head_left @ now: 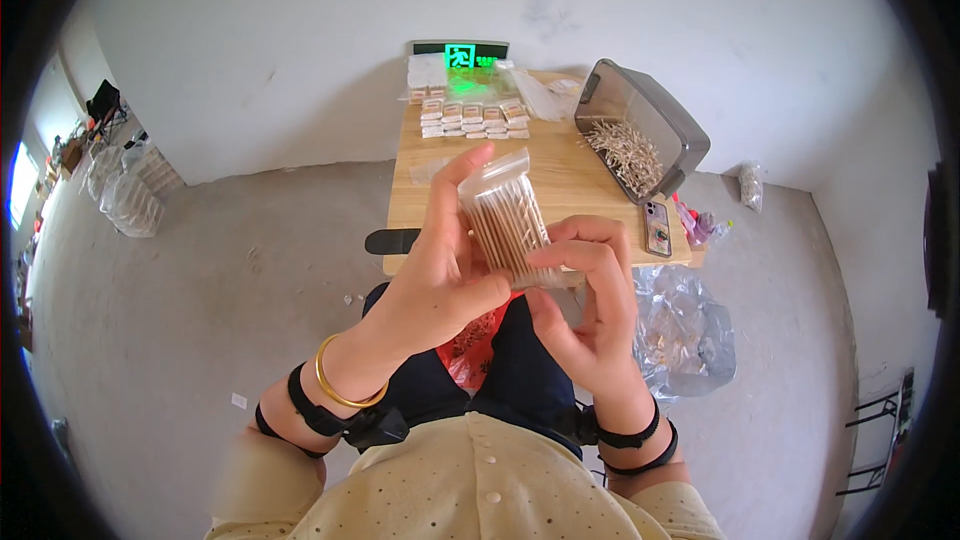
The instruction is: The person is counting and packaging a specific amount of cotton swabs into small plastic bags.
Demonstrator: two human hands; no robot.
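Observation:
Up in front of my chest is a small see-through zip bag of cotton swabs (505,225), its wooden sticks lying side by side. My left hand (425,275) grips it along the left side, thumb across the lower end and fingers behind. At the bag's lower right corner, the curled fingers of my right hand (592,290) press on the plastic, with the thumb just below. The far part of the wooden table (555,175) carries rows of stacked, filled swab packets (473,120). A grey plastic bin (665,115), tipped toward me, holds many loose swabs (627,155).
A phone (656,229) lies at the table's right edge. Empty plastic bags (545,95) and a lit green exit sign (460,56) are at the back. A red bag (468,355) hangs between my knees. Right of my legs stands a large clear plastic bag (685,330).

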